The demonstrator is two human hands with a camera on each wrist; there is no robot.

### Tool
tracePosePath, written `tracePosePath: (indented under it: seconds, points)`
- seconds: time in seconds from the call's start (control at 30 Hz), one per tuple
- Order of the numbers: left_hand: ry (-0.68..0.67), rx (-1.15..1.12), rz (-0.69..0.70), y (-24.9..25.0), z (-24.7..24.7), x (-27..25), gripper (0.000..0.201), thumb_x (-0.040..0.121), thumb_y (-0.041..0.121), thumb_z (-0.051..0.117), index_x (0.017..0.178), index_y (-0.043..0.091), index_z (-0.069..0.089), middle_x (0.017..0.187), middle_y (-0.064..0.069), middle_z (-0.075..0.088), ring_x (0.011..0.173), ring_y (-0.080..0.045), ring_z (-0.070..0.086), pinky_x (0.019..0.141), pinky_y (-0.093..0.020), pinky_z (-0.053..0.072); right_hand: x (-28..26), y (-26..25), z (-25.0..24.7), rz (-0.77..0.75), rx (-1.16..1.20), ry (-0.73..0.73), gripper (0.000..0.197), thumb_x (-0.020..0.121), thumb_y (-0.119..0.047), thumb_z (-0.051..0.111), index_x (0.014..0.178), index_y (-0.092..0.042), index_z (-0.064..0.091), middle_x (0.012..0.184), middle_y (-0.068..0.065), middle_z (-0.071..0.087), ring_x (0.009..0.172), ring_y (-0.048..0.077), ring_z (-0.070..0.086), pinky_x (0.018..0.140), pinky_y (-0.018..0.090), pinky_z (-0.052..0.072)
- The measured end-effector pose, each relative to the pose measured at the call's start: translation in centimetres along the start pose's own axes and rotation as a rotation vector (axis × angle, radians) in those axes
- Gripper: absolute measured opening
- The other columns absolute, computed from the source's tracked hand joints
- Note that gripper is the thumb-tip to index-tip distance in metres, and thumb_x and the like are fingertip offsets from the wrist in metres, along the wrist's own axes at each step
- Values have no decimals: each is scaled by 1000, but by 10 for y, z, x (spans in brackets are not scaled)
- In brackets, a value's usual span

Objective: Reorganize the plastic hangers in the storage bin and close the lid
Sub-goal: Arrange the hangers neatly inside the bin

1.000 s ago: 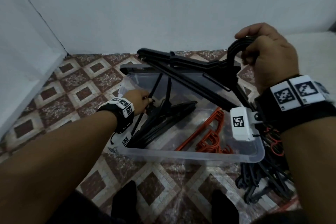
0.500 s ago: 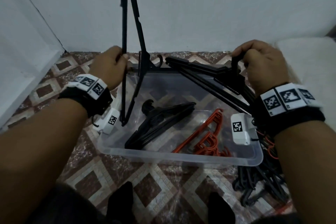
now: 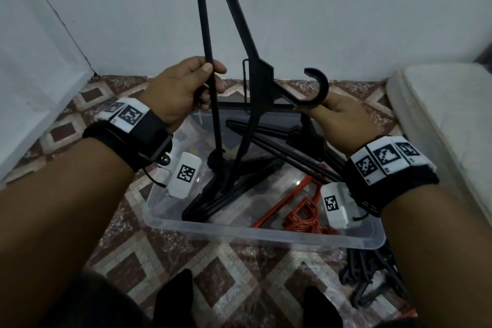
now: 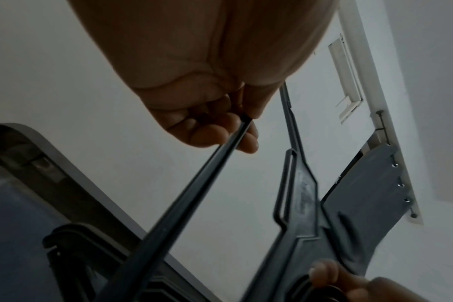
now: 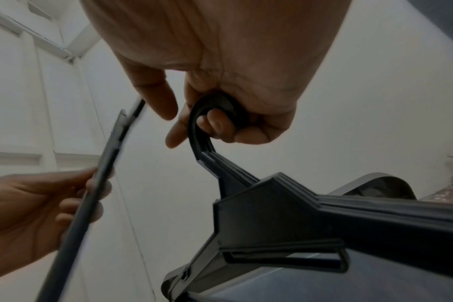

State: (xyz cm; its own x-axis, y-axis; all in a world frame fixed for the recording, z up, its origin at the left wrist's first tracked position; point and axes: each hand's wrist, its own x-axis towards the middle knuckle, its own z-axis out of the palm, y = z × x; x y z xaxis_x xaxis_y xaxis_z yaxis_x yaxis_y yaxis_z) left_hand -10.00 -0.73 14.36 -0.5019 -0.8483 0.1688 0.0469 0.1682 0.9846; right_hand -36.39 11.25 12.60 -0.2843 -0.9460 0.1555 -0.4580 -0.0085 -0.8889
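Note:
A clear plastic storage bin (image 3: 266, 234) sits on the tiled floor with black hangers (image 3: 231, 189) and orange hangers (image 3: 300, 210) inside. My left hand (image 3: 210, 80) grips the bottom bar of one black hanger (image 3: 250, 42) that stands upright over the bin; the left wrist view shows the fingers pinching that bar (image 4: 194, 194). Its hook (image 3: 316, 88) reaches my right hand (image 3: 319, 112). In the right wrist view my right hand (image 5: 215, 122) has its fingers curled through the hooks of a bundle of black hangers (image 5: 272, 204).
A dark grey lid (image 3: 279, 108) stands behind the bin against the wall. More black hangers (image 3: 372, 277) lie on the floor at the bin's right. A white padded object (image 3: 439, 120) lies at the far right. White walls close the back and left.
My left hand pulled one black hanger out of the bin, raised it upright and carried it right until its hook met my right hand. The right hand lowered its bundle.

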Motion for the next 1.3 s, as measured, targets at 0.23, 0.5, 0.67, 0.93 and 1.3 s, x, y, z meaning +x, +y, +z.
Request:
tracePosePath:
  seconds: [0.23,0.5,0.67,0.93,1.3]
  points:
    - [110,73,-125,-20,-1,2,24,105,20,39,102,14,62,75,-1,64,53,-11,42,49,-23,41,-2,-4,2,-42,6,-53,41,90,-39,62,81,1,64,49,-10,51,45,8,45,47,17,34]
    - [364,802,86,-29,25,-2,38,80,66,55,100,34,50,75,11,59,66,-2,57,57,-24,42,-1,-9,17,-159,-292,-49,48,99,-38,52,71,1,55,61,14,51,55,19,47,53,27,35]
    - [-65,995,28,-47,65,-10,80,71,81,52,136,38,33,105,10,54,82,-3,56,68,-26,46,-1,-5,22,-131,-306,-58,45,98,-42,52,76,-4,62,70,17,61,64,24,57,55,30,40]
    - [-83,1196,240,-42,84,-15,38,85,50,59,116,28,56,103,-1,48,89,-24,58,70,-36,50,-4,-8,31,-113,-268,-68,49,97,-44,53,69,-4,55,69,21,57,57,24,50,56,32,39]
    - [110,1214,130,-18,35,0,30,97,36,44,98,12,64,94,-12,57,87,-34,58,70,-35,42,1,18,3,49,-346,-140,16,88,-13,58,91,-25,68,71,0,68,57,16,59,54,23,46]
